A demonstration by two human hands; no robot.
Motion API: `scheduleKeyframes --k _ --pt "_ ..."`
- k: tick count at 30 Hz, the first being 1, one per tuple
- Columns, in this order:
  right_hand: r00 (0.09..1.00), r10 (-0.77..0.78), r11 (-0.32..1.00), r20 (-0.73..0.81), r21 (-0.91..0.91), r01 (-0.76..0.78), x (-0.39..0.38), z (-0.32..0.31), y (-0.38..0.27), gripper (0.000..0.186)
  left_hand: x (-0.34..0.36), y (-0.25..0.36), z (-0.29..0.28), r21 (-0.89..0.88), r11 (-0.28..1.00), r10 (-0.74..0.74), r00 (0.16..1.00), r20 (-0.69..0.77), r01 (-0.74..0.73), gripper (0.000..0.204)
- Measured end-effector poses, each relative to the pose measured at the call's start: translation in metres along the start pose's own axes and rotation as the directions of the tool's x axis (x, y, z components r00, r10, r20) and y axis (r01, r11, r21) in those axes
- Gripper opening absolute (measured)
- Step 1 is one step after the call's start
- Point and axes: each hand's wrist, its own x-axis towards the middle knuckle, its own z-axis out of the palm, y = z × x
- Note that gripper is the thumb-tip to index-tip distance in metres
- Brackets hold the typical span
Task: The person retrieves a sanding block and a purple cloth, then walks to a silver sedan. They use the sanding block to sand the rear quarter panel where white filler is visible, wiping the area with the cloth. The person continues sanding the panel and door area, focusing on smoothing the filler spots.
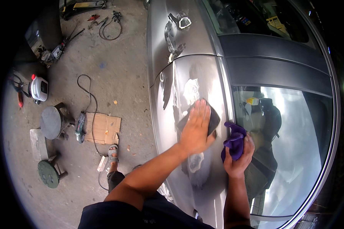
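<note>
My left hand (pixel 196 128) lies flat, fingers together, pressing a dark sanding sheet (pixel 214 119) against the grey car door panel (pixel 179 76). The sheet shows only at the edges under my palm. Pale sanded patches (pixel 191 91) mark the panel above and below the hand. My right hand (pixel 239 158) grips a bunched purple cloth (pixel 234 140) at the base of the side window (pixel 294 145), just right of the left hand.
On the concrete floor to the left lie a cardboard piece (pixel 102 128), a power tool with cable (pixel 80 127), two round stools (pixel 51 122), a white device (pixel 39 88) and loose tools. My sandalled foot (pixel 113 153) stands beside the car.
</note>
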Motion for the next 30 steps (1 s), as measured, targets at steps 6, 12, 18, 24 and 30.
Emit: scheduleKeyframes --k 6,12,18,24,30 --pt "1.0 0.007 1.0 0.014 0.009 -0.007 -0.003 -0.001 0.001 0.057 0.071 -0.041 -0.019 0.084 0.993 -0.062 0.968 -0.245 0.085 0.078" --pt "1.0 0.013 1.0 0.019 -0.004 -0.013 -0.001 0.001 -0.001 0.058 0.016 -0.013 -0.001 0.032 0.997 -0.068 0.997 -0.021 0.069 0.088" --pt "0.999 0.028 1.0 0.019 -0.003 -0.028 -0.003 0.003 0.0 0.058 0.071 -0.058 -0.014 0.034 0.987 -0.144 0.952 -0.269 0.159 0.079" --pt "1.0 0.007 1.0 0.02 -0.021 -0.006 -0.002 0.004 0.001 0.058 0.017 -0.033 0.005 -0.02 0.992 -0.129 0.991 -0.037 0.128 0.085" --pt "1.0 0.005 0.999 0.029 -0.047 -0.004 -0.002 0.003 0.001 0.057 0.055 -0.064 -0.003 -0.081 0.977 -0.209 0.957 -0.203 0.196 0.079"
